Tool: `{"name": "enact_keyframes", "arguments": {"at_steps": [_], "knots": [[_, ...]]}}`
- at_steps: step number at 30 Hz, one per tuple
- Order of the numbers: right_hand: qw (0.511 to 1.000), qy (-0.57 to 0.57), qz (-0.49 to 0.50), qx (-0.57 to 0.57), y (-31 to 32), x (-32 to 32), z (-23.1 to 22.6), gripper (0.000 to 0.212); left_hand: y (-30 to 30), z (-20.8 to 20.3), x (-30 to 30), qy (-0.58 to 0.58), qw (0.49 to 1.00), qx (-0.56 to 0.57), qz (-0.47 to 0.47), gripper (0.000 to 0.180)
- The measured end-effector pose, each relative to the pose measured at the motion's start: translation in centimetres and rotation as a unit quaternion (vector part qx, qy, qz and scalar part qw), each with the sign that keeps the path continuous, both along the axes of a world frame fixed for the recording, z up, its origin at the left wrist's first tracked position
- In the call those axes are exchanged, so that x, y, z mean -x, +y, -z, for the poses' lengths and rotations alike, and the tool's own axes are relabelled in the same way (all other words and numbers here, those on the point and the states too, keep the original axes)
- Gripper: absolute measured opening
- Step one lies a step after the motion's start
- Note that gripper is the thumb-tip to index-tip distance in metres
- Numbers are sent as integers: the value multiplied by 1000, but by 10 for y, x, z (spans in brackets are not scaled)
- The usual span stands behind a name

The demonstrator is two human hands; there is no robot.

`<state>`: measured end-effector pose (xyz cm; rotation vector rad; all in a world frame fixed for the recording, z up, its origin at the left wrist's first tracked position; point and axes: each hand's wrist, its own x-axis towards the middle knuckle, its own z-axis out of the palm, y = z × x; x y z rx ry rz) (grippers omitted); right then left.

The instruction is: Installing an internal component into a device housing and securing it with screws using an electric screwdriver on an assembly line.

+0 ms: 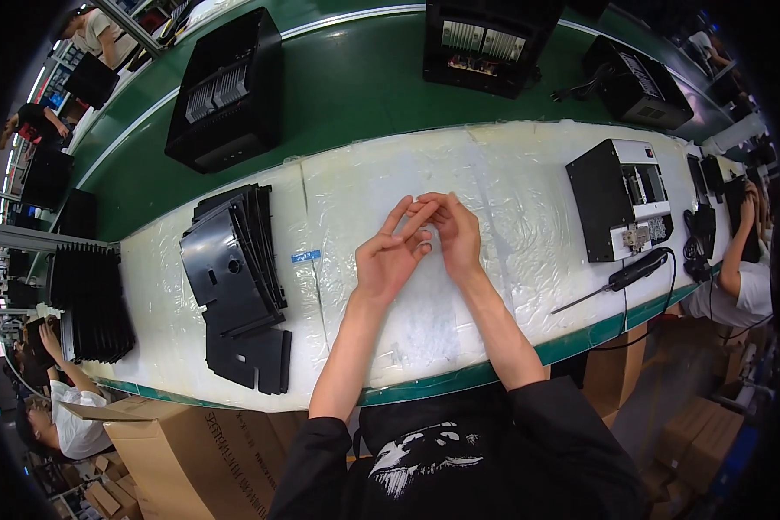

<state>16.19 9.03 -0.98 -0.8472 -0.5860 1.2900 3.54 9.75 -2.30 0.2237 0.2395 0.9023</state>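
Note:
Above the middle of the table, my left hand (pixel 388 262) is turned palm up with its fingers apart. My right hand (pixel 458 232) meets it, its bent fingers touching the left fingertips. No object shows in either hand. To their left lies a pile of black moulded panels (pixel 230 260), one smooth panel on top. On the right stands a black and white screw feeder (pixel 617 199) with a metal mechanism at its front. Beside it rests a black corded electric screwdriver (pixel 637 270), its long bit pointing left.
A film-covered white mat (pixel 407 347) covers the table. Ribbed black parts (pixel 94 303) are stacked far left. Black machine housings (pixel 225 91) stand on the green conveyor (pixel 355 87) beyond. Cardboard boxes (pixel 191 451) stand below the edge. Co-workers sit at both sides.

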Motion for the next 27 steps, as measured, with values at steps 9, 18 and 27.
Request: {"name": "enact_keyframes", "arguments": {"at_steps": [9,18,27], "knots": [[999,-36,-20,6,6,-9,15,26,-2,1,-7,14,1000,-1,16,63],[1000,-1,-17,5,1,-3,1,29,1,-1,0,13,1000,-11,-2,62],[999,-25,-10,32,2,-9,13,31,-1,0,-2,27,999,-26,20,61]]}}
